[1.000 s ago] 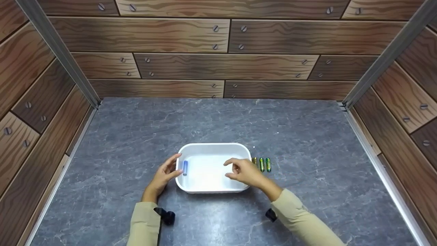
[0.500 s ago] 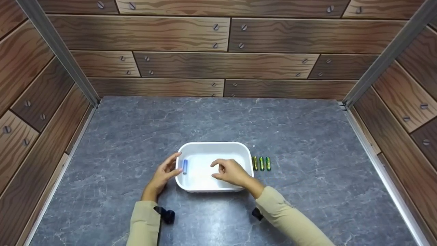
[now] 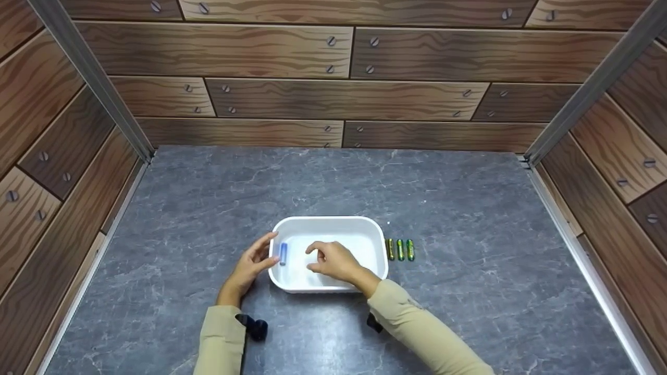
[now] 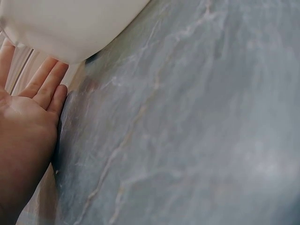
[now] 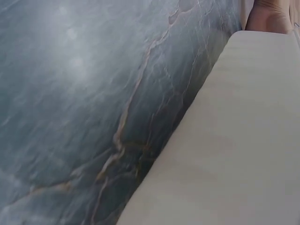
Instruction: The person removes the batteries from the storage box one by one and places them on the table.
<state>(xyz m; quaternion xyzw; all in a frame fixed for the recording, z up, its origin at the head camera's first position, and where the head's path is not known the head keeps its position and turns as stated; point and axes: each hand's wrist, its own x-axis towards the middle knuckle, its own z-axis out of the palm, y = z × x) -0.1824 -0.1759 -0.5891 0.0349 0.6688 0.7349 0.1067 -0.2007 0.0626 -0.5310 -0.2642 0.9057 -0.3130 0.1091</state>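
A white tray with rounded corners stands on the grey marbled table. My left hand touches its left end, thumb and index fingertip at the rim; in the left wrist view, that hand's fingers look straight against the outer wall of the tray. Inside the tray, beside the left thumb, lies a blue cylinder about the size of a battery. Over the tray's middle hovers my right hand, thumb and index apart with nothing visible between them. The tray wall fills much of the right wrist view, hiding the right hand.
Several green and gold batteries stand or lie in a row just right of the tray, among them one battery and an outermost battery. Wood-patterned walls with metal corner posts enclose the table at the back and sides.
My right hand has moved left from the tray's right end to over its middle, so the battery nearest the tray shows more. My left hand stays at the rim.
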